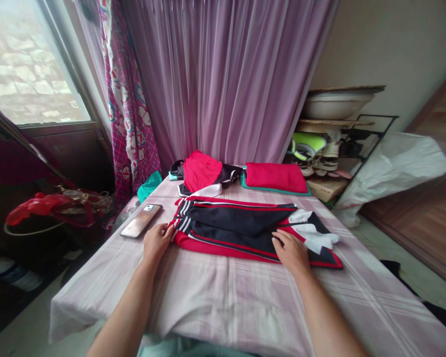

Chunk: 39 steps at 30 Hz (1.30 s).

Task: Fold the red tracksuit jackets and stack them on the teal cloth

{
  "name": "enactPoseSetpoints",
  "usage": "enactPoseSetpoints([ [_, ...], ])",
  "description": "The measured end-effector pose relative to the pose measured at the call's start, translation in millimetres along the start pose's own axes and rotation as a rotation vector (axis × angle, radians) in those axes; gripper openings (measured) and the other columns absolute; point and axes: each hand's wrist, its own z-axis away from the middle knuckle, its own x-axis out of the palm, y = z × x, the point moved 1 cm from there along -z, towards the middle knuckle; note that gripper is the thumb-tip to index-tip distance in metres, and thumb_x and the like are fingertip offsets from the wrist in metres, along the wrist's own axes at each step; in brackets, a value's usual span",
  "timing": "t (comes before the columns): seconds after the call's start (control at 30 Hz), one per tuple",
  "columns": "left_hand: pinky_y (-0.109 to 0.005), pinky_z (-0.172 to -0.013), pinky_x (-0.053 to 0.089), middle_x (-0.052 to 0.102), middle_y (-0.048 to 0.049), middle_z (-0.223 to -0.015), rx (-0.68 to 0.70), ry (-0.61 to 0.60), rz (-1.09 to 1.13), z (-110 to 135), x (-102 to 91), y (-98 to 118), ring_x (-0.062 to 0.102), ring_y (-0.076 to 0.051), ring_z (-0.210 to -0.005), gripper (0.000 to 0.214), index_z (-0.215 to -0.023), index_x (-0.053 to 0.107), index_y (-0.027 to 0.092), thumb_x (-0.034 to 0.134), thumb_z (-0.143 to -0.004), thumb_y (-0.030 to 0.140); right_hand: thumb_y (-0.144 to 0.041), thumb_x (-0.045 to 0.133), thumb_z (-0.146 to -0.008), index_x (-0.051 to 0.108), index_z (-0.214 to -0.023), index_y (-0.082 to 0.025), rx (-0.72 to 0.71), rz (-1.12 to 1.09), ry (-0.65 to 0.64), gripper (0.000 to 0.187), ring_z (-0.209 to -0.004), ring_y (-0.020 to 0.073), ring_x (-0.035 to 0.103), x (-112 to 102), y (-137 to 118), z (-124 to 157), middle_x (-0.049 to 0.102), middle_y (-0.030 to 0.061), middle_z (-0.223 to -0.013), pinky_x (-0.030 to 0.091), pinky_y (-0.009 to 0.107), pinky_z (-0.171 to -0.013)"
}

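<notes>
A navy, red and white track jacket [238,223] lies folded lengthwise on the table, its striped cuffs toward the left and white parts at the right. My left hand [156,242] is at the cuff end, fingers closed on the red and white edge. Over the right part of the navy cloth rests my right hand [290,249], fingers lightly bent and apart, touching the fabric from above. Behind the jacket is a loose heap of red, black and white clothing [202,171]. To its right sits a neatly folded red garment [276,177] with teal under it.
A phone [141,220] lies face down near the table's left edge. The table [200,287] wears a pale checked cloth. Purple curtains [223,84] hang behind it. On the right stand a shoe rack [379,133] with a basin [338,105] on top and a white sack [401,163].
</notes>
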Motion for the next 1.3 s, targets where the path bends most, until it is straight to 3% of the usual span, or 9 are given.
enactPoseSetpoints([
  [0.1,-0.029,-0.076,0.044,0.077,-0.0094,-0.094,0.031,0.001,0.033,0,-0.9,-1,0.069,-0.023,-0.094,0.042,-0.087,0.075,0.019,0.046,-0.095,0.049,-0.03,0.049,-0.089,0.078,-0.104,-0.023,0.009,0.001,0.028,0.033,-0.113,0.026,0.065,0,-2,1,0.072,0.0083,-0.122,0.047,0.042,-0.102],
  [0.27,-0.027,-0.073,0.044,0.076,-0.0069,-0.092,0.034,0.062,0.078,5,-6.8,-6,0.068,-0.021,-0.089,0.043,-0.077,0.074,0.02,0.048,-0.091,0.051,-0.035,0.051,-0.089,0.077,-0.108,-0.027,-0.011,0.005,-0.049,0.033,-0.114,0.026,0.065,4,7,-2,0.071,0.006,-0.125,0.049,0.042,-0.099],
  [0.57,-0.032,-0.074,0.045,0.076,-0.0092,-0.086,0.001,0.008,-0.11,10,-8.4,-7,0.069,-0.027,-0.094,0.046,-0.072,0.072,0.021,0.048,-0.091,0.056,-0.036,0.05,-0.09,0.077,-0.11,-0.029,-0.028,0.015,-0.05,0.033,-0.115,0.0263,0.064,11,15,-3,0.07,0.005,-0.126,0.049,0.042,-0.099],
  [0.7,-0.036,-0.083,0.05,0.077,-0.0104,-0.097,0.01,0.113,-0.02,8,-2.5,-13,0.069,-0.029,-0.099,0.039,-0.094,0.072,0.02,0.054,-0.088,0.053,-0.036,0.05,-0.09,0.077,-0.11,-0.029,-0.038,0.012,-0.046,0.033,-0.115,0.0264,0.065,12,16,-4,0.071,0.0055,-0.125,0.05,0.043,-0.098],
  [0.8,-0.038,-0.099,0.048,0.075,-0.0104,-0.114,0.223,0.227,0.104,9,4.0,-10,0.066,-0.026,-0.112,0.04,-0.113,0.069,0.019,0.049,-0.091,0.047,-0.035,0.051,-0.09,0.077,-0.109,-0.03,-0.036,0.016,-0.038,0.032,-0.115,0.0258,0.065,12,15,-4,0.071,0.0048,-0.124,0.05,0.042,-0.098],
  [0.9,-0.045,-0.11,0.041,0.072,-0.0078,-0.125,0.362,0.167,0.12,11,11.6,-2,0.06,-0.027,-0.125,0.04,-0.12,0.068,0.023,0.043,-0.095,0.043,-0.033,0.05,-0.09,0.077,-0.108,-0.029,-0.029,0.025,-0.019,0.032,-0.113,0.0248,0.065,9,9,-2,0.071,0.0049,-0.124,0.05,0.041,-0.097],
  [1.0,-0.052,-0.113,0.037,0.067,-0.0083,-0.133,0.318,0.041,0.062,13,16.2,4,0.055,-0.029,-0.132,0.044,-0.13,0.064,0.024,0.042,-0.096,0.042,-0.031,0.047,-0.091,0.076,-0.106,-0.027,-0.021,0.031,0.029,0.033,-0.112,0.0243,0.065,6,1,1,0.071,0.0057,-0.124,0.05,0.041,-0.097],
  [1.1,-0.051,-0.112,0.038,0.066,-0.0083,-0.135,0.285,-0.011,0.037,13,16.2,5,0.054,-0.028,-0.133,0.045,-0.134,0.061,0.025,0.042,-0.097,0.042,-0.03,0.046,-0.091,0.076,-0.105,-0.027,-0.015,0.029,0.048,0.033,-0.112,0.024,0.065,3,-4,3,0.071,0.0054,-0.123,0.049,0.041,-0.097],
  [1.3,-0.044,-0.108,0.045,0.07,-0.0079,-0.129,0.327,-0.001,0.095,12,14.9,1,0.061,-0.025,-0.124,0.043,-0.131,0.063,0.024,0.045,-0.096,0.042,-0.03,0.049,-0.09,0.076,-0.106,-0.027,-0.008,0.004,0.037,0.032,-0.113,0.0249,0.065,5,1,1,0.07,0.006,-0.125,0.048,0.042,-0.099],
])
